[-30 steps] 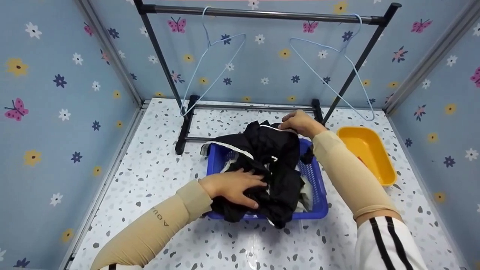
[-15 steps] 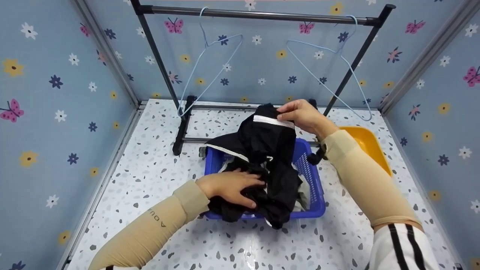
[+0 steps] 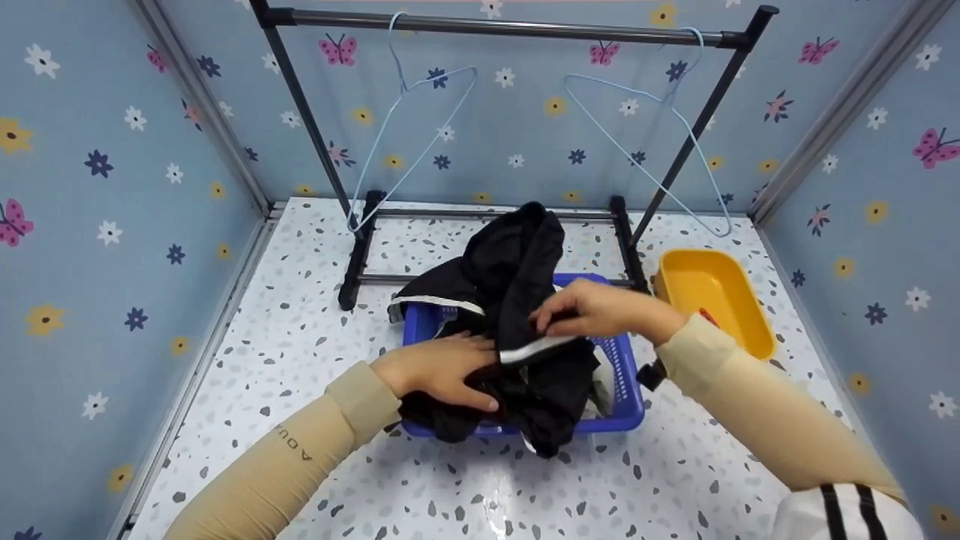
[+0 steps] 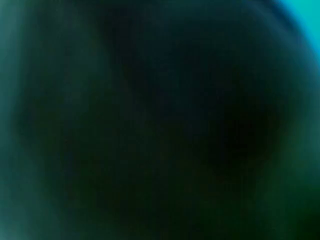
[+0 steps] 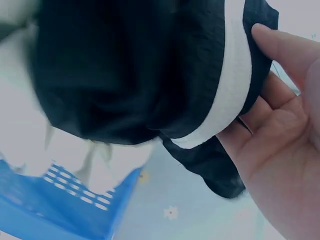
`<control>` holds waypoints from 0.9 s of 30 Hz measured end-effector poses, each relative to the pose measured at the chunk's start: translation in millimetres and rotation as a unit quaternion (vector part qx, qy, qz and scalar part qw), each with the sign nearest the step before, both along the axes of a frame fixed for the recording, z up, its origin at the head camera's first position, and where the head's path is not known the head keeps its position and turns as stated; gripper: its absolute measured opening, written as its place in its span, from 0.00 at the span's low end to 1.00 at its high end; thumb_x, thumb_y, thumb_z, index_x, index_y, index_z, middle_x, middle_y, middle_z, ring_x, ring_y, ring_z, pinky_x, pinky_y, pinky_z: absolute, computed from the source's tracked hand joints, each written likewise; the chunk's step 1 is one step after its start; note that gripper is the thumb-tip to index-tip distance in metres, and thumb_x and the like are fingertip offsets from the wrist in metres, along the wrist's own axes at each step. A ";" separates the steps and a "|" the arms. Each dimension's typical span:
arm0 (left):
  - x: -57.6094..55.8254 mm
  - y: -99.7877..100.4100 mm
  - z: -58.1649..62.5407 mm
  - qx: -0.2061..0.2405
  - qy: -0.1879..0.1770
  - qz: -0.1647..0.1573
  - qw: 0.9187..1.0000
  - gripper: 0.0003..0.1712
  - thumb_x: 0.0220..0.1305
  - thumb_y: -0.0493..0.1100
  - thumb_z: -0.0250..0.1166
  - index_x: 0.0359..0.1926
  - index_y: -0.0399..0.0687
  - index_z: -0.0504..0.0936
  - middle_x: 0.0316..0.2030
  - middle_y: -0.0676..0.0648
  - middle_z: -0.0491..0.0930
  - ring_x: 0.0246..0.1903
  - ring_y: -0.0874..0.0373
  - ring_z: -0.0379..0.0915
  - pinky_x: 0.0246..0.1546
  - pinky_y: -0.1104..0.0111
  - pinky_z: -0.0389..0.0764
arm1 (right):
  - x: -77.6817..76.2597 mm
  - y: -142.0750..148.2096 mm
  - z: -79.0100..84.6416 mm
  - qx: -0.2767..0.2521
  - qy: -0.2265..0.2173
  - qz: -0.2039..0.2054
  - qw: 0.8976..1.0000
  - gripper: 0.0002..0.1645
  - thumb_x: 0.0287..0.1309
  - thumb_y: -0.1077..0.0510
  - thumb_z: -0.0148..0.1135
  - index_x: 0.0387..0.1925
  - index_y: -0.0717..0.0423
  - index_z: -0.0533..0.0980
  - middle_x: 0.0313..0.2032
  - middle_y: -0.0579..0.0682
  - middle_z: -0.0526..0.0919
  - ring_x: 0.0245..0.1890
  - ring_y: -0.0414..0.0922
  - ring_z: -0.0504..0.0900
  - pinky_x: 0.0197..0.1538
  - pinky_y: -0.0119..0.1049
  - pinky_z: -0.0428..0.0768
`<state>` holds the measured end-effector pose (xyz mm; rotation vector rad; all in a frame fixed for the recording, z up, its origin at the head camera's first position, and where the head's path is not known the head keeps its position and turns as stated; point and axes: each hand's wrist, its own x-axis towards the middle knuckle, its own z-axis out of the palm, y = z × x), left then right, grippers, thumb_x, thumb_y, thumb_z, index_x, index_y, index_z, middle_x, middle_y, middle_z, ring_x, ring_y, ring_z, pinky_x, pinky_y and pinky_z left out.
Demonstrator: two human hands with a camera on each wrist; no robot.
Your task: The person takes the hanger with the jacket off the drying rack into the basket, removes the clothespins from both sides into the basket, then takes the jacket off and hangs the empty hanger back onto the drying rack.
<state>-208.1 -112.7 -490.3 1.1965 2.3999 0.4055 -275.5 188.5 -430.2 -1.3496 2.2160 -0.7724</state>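
A black garment with white trim (image 3: 517,255) lies heaped over a blue plastic basket (image 3: 634,412), part of it raised above the far rim. My right hand (image 3: 589,309) pinches its white-edged part between thumb and fingers; the right wrist view shows that hand (image 5: 280,120) gripping the black cloth (image 5: 125,75) beside the white band. With fingers spread, my left hand (image 3: 442,371) rests flat on the dark cloth at the basket's left. Pale clothing (image 3: 602,382) shows inside the basket on the right. The left wrist view is too dark and blurred to read.
Behind the basket stands a black clothes rack (image 3: 510,28). Two light blue wire hangers, one left (image 3: 405,86) and one right (image 3: 667,101), hang from its bar. A yellow tray (image 3: 724,289) with a small red item sits at the right on the speckled surface (image 3: 300,255).
My right hand has lifted the white-edged part of the garment, then brought it down toward me, folding it over the heap. The left hand stays resting on the cloth.
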 end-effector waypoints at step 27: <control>-51.7 -110.3 -32.4 0.104 0.072 0.291 0.948 0.41 0.64 0.33 0.70 0.77 0.34 0.70 0.72 0.33 0.75 0.69 0.34 0.75 0.72 0.41 0.74 | 38.1 -9.0 -46.1 0.228 -0.025 0.012 0.973 0.50 0.66 0.30 0.69 0.80 0.50 0.71 0.75 0.54 0.78 0.74 0.55 0.77 0.77 0.55 0.73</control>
